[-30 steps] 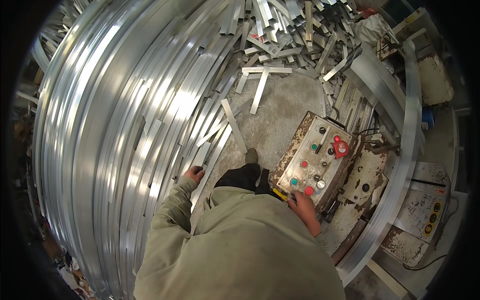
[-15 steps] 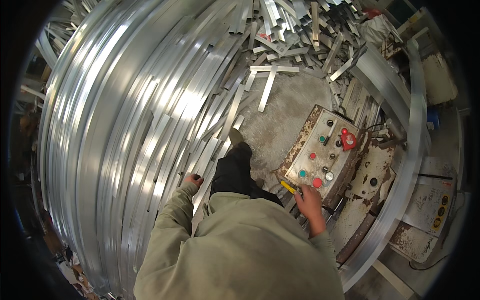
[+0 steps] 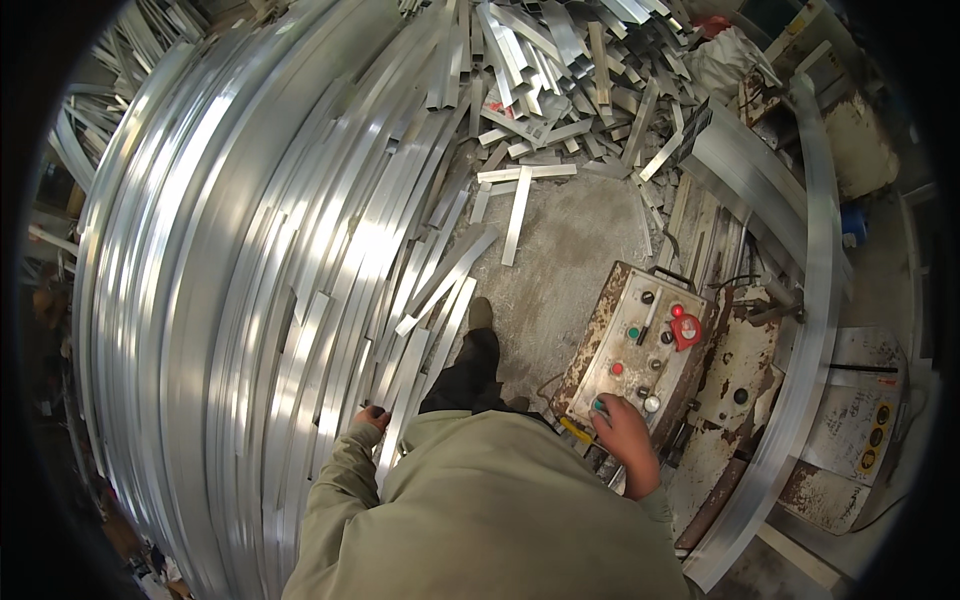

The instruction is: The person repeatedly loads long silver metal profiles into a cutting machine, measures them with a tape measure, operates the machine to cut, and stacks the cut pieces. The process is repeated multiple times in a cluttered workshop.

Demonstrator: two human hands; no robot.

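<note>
My left hand (image 3: 370,422) is closed beside the stacked aluminium profiles (image 3: 250,330), with a small dark thing (image 3: 376,411) at its fingers that I cannot make out. On the right, my right hand (image 3: 624,432) reaches over the near end of a worn control panel (image 3: 630,340). Its fingers are apart and at a green button (image 3: 598,405), and no held thing shows in them. Just below the fingers, a yellow strip-like piece (image 3: 575,430) lies at the panel's front edge. Other red, green and black buttons and knobs show farther up the panel, along with a red guarded button (image 3: 685,330).
A heap of short aluminium offcuts (image 3: 540,80) lies at the far end. Loose strips (image 3: 517,215) rest on the concrete floor (image 3: 560,240). A long bent-looking profile (image 3: 820,280) runs down the right side, past a rusty machine bed (image 3: 735,400). My foot (image 3: 481,315) stands between profiles and panel.
My right hand has moved from the panel's near edge up onto its green button. The view has shifted, so the panel and offcuts appear lower. My left hand stays by the profiles.
</note>
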